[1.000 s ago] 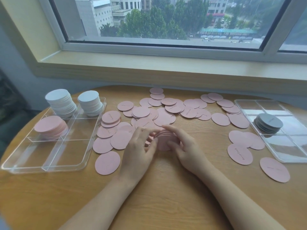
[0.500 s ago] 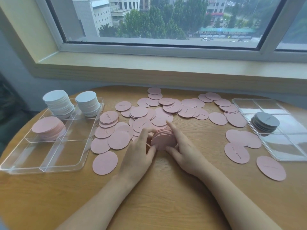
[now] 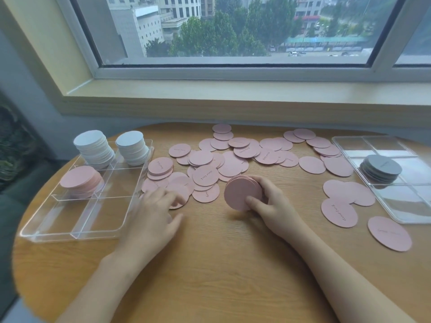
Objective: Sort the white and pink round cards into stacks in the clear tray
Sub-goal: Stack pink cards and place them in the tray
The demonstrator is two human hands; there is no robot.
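Observation:
My right hand (image 3: 270,203) grips a small stack of pink round cards (image 3: 241,193), tilted up on edge above the table. My left hand (image 3: 154,213) lies flat with its fingers on loose pink cards (image 3: 177,194) beside the clear tray (image 3: 77,231). The tray on the left holds two stacks of white cards (image 3: 93,145) (image 3: 131,146) at the back and one pink stack (image 3: 80,181) in a middle compartment. Many loose pink cards (image 3: 233,157) lie spread over the table's middle and right.
A second clear tray (image 3: 349,142) at the right edge holds a stack of grey cards (image 3: 380,169). A few loose pink cards (image 3: 339,212) lie in front of it. The round wooden table (image 3: 221,264) stands under a window sill.
My left hand has let go of the pink stack and moved left onto loose cards by the tray. My right hand now holds the stack alone, lifted and tilted.

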